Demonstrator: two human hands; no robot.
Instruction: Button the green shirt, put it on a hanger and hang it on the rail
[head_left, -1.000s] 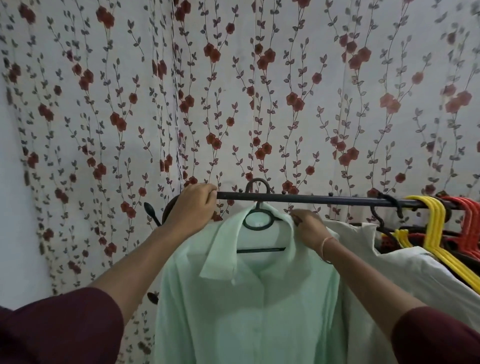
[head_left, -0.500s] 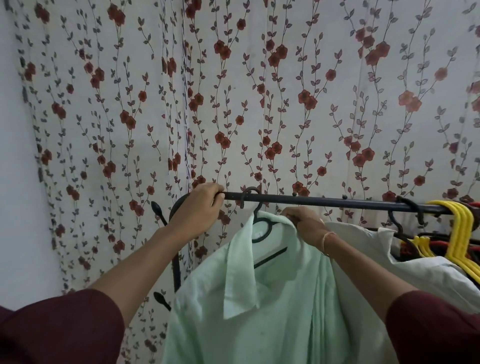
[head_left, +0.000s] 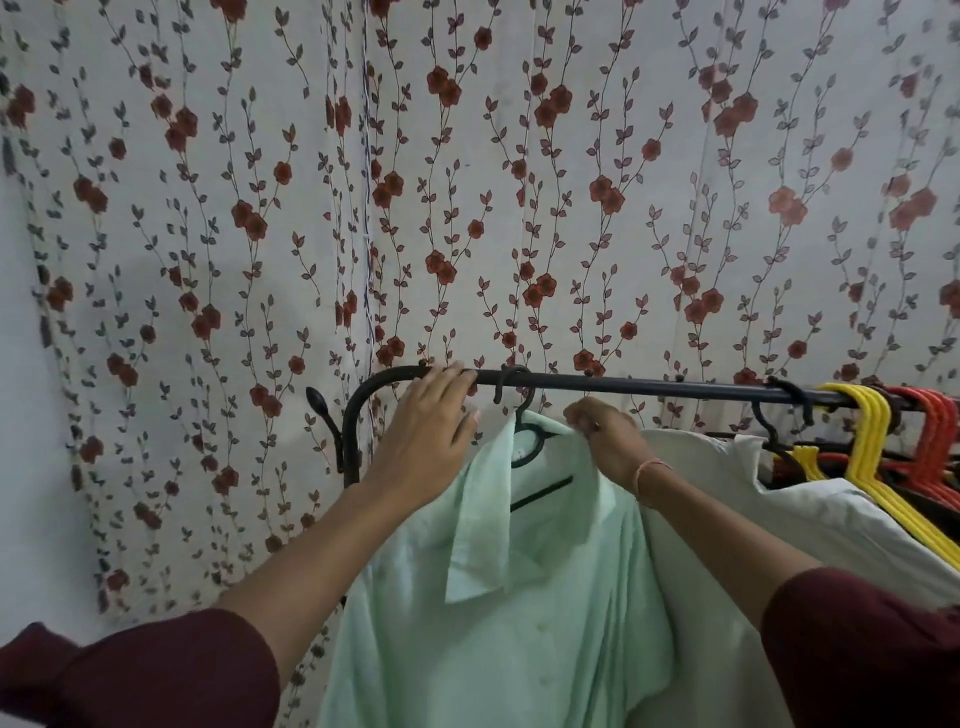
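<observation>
The pale green shirt (head_left: 519, 623) hangs on a black hanger (head_left: 540, 488), buttoned down its front, one collar flap lying open to the left. The hanger's hook sits over the black rail (head_left: 649, 387), near its left end. My left hand (head_left: 426, 431) rests on the rail just left of the hook, fingers nearly straight over the bar. My right hand (head_left: 608, 441) pinches the shirt's fabric at the right side of the collar, just under the rail.
A white shirt (head_left: 753, 493) hangs right beside the green one. Further right the rail carries yellow hangers (head_left: 867, 431) and red hangers (head_left: 930, 431). The rail bends down into a post (head_left: 353, 431) at the left. A floral curtain (head_left: 260, 208) hangs behind.
The green shirt has swung on its hook and now faces more to the right. My left hand has loosened from a grip on the rail to straighter fingers lying on it.
</observation>
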